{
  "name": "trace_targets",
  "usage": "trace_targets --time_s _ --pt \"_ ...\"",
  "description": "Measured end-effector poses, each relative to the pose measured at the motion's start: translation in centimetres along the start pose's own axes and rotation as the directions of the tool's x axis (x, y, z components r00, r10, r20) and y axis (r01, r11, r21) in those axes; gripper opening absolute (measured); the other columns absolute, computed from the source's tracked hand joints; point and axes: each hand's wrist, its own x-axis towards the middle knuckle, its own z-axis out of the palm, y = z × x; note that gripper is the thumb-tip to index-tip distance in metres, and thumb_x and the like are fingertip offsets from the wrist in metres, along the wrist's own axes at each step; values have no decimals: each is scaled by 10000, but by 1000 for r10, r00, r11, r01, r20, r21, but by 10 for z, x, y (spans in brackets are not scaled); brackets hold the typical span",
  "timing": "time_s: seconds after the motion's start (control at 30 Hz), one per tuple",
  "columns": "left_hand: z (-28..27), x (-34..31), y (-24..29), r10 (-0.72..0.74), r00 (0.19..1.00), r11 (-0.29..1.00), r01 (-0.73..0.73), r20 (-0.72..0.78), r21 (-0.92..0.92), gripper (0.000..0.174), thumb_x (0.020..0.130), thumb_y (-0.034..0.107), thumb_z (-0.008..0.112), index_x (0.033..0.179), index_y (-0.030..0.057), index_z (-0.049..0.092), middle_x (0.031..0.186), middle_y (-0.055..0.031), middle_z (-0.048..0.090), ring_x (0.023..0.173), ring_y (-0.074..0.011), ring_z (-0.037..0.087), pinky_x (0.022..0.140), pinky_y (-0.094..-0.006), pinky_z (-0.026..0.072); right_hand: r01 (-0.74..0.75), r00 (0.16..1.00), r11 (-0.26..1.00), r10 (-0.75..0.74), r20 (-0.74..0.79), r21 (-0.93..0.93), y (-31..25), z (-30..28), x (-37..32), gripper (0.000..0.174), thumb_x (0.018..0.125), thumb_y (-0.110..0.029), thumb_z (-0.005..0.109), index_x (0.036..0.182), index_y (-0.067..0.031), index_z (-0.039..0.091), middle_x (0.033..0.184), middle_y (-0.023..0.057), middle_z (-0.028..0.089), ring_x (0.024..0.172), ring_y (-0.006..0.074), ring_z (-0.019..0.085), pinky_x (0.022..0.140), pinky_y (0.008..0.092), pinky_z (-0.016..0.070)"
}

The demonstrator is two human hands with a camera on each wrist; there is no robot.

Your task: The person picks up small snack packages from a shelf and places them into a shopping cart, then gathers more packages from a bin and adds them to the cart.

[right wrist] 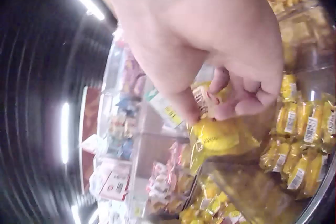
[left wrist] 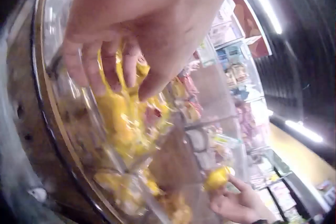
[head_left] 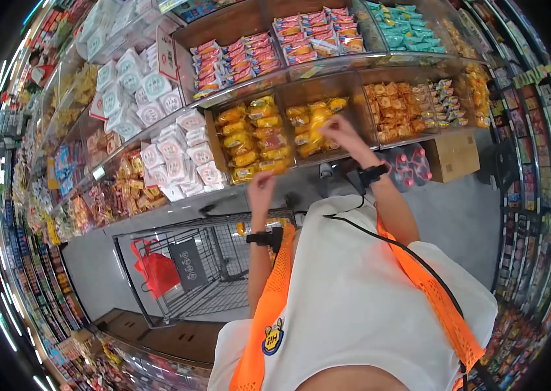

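My right hand (head_left: 344, 133) pinches a yellow wrapped snack packet (right wrist: 215, 137) between thumb and fingers, above a bin of similar packets (head_left: 301, 140). The wrapper is shiny, with part of its label showing under the fingertips. My left hand (head_left: 261, 192) is at the front of the neighbouring bin. Its fingers and thumb curl around a yellow snack packet (left wrist: 121, 124), which the fingers partly cover and motion blurs in the left wrist view. More yellow packets (head_left: 236, 143) lie in rows in that bin.
Clear dividers separate the bins. White packs (head_left: 184, 156) are stacked at left, orange-brown snacks (head_left: 389, 111) at right, and pink packets (head_left: 240, 62) above. A wire shopping cart (head_left: 210, 260) with a red item stands at lower left. A cardboard box (head_left: 454, 156) and bottles (head_left: 406, 166) sit on the floor.
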Motion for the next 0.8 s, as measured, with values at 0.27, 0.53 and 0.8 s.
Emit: trace_targets --time_s 0.27,0.53,0.8 --pt "-10 18 -12 -544 835 839 541 -87 -56 541 816 513 746 992 4 698 914 -62 710 916 -146 656 778 -327 499 -302 765 497 636 -104 814 133 -104 79 161 886 -212 726 869 -150 578 661 -26 506 561 109 502 520 264 431" --pt "9 37 -19 -630 759 772 635 -167 -26 537 902 522 654 999 -3 711 957 -68 724 933 -156 674 777 -333 497 -449 579 386 812 -66 806 212 -130 160 87 953 -196 644 988 -142 586 820 33 494 679 167 483 611 326 448" --pt "7 38 -9 -711 697 701 713 -89 -18 464 958 468 592 1075 27 678 1047 -63 699 974 -144 661 738 -262 483 -245 795 853 449 -408 461 493 -143 267 108 957 -185 611 905 -102 566 752 32 484 638 163 432 634 323 436"
